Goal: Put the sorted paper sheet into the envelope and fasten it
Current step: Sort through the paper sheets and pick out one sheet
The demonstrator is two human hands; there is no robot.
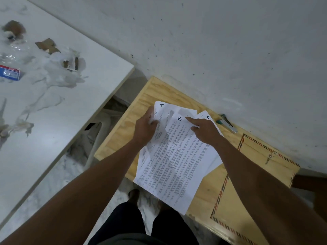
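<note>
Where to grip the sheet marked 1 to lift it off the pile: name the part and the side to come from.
Probably the near corner of the sheet marked 1, around, coming from the person's side. That corner juts past the wooden table edge, so fingers can get under it. The right hand presses the far end, and the left hand holds the sheet marked 4.

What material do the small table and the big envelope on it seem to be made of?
Small table: looks like unfinished plywood, pale yellow with visible grain, matte.
Envelope: looks like brown kraft paper, matte, with a red and dark striped border and what seems a small metal clasp.
</note>
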